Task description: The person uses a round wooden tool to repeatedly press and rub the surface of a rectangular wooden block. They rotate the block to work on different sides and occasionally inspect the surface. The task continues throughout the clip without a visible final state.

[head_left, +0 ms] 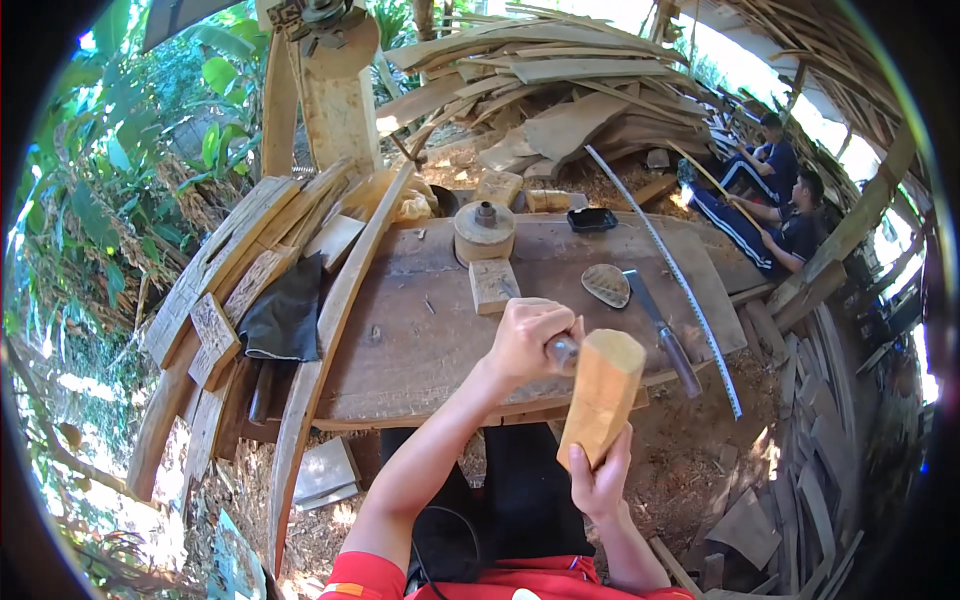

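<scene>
My left hand (533, 338) is closed round a tool with a dark, rounded handle (562, 350). A bit of grey metal shows beyond its knuckles; the rest is hidden, so the kind of tool is unclear. My right hand (603, 475) grips the lower end of a pale wooden block (603, 395) with cut facets, held up tilted in front of my left hand. Both hands are above the near edge of a brown wooden workbench (400, 340). Just past my left hand lies a small squared wood block (493, 285).
On the bench are a round wooden piece with a metal tube (484, 232), a black tray (592, 219), an oval ridged piece (606, 285), a knife (662, 332) and a long white measuring strip (675, 285). Planks with a dark cloth (284, 310) stand left. Two people (790, 215) sit far right.
</scene>
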Tool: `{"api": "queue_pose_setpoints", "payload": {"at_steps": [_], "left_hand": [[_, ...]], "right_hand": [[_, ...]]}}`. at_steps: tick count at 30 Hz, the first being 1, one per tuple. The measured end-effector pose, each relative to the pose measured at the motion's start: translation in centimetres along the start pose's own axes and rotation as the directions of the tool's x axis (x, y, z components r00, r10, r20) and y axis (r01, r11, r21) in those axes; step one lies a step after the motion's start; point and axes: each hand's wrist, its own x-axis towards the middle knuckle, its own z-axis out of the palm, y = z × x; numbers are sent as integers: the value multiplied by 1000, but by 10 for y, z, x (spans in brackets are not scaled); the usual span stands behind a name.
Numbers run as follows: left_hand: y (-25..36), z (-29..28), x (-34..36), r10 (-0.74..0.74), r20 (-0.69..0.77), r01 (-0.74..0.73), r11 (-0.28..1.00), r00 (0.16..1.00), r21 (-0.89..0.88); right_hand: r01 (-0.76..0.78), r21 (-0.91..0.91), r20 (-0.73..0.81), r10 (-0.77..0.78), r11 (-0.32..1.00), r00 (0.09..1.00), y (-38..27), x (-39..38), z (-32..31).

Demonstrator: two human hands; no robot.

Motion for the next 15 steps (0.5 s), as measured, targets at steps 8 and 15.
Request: {"api": "queue_pose_setpoints", "payload": {"at_steps": [8, 15], "left_hand": [[1, 1, -1, 16, -25, -15, 998, 1000, 56], [1, -2, -8, 11, -11, -10, 997, 1000, 74]], "right_hand": [[24, 113, -46, -19, 993, 999, 2, -11, 9], [410, -90, -73, -417, 908, 906, 2, -5, 4]]}}
